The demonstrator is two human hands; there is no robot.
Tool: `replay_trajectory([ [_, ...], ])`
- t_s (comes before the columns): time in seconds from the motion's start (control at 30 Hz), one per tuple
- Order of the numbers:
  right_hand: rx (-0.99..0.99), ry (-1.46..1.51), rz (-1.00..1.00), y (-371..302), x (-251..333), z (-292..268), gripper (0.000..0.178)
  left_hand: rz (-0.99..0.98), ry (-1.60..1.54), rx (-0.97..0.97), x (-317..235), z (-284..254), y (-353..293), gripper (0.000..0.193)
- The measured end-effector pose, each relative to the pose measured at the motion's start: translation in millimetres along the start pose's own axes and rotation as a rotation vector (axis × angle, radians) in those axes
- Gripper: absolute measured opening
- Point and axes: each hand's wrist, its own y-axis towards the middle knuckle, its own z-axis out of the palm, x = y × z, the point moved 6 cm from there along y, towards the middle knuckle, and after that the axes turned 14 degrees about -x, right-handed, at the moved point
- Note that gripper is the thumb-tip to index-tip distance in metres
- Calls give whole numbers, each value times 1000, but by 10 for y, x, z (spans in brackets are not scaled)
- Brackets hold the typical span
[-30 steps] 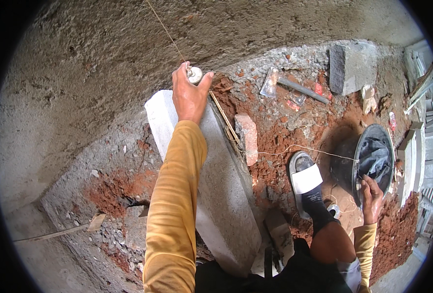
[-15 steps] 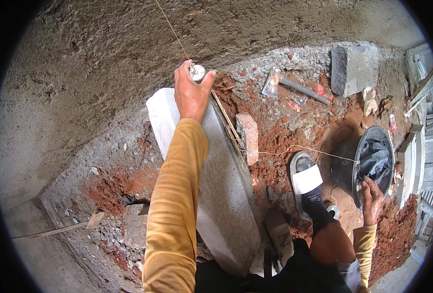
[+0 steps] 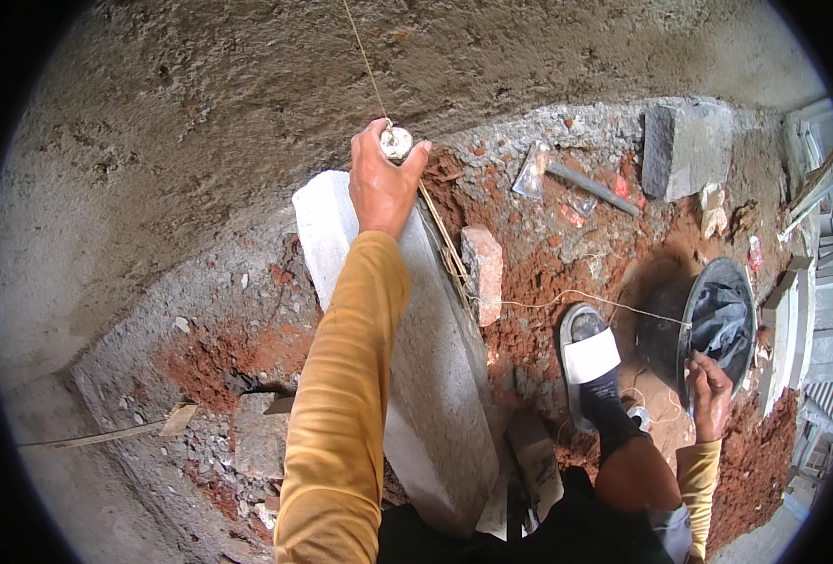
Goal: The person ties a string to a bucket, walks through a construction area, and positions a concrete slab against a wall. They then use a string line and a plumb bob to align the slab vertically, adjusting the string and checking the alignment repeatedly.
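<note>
My left hand is at the foot of the rough wall, its fingers and thumb curled around a round, pale metal plumb bob. A taut string runs up from the bob along the wall. Beneath my left forearm lies a long grey concrete block. On the right, my right hand has its fingers closed at the rim of a tilted black bucket with dark crumpled plastic inside. The fingertips are partly hidden against the rim. A thin cord stretches across the soil to the bucket.
A hatchet lies on the red soil near a grey stone block. Beside the concrete block stand thin sticks and a broken brick. My sandalled foot is left of the bucket. A wooden strip lies far left.
The whole view has shifted slightly, so most things sit a little lower. My left hand still holds the plumb bob by the wall, and my right hand stays at the bucket's rim.
</note>
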Motion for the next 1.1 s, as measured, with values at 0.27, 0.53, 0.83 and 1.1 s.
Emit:
replay_trajectory([
  [0.27,40,-7,-42,-28,41,51,25,29,-24,-25,14,6,-2,64],
  [0.53,107,2,-55,-24,125,143,28,60,25,-62,37,12,-9,60],
  [0.83,437,-117,-382,122,1208,1159,27,41,21,-47,46,17,-1,60],
  [1.1,417,39,-974,412,2544,2433,20,67,37,-78,41,17,4,61],
])
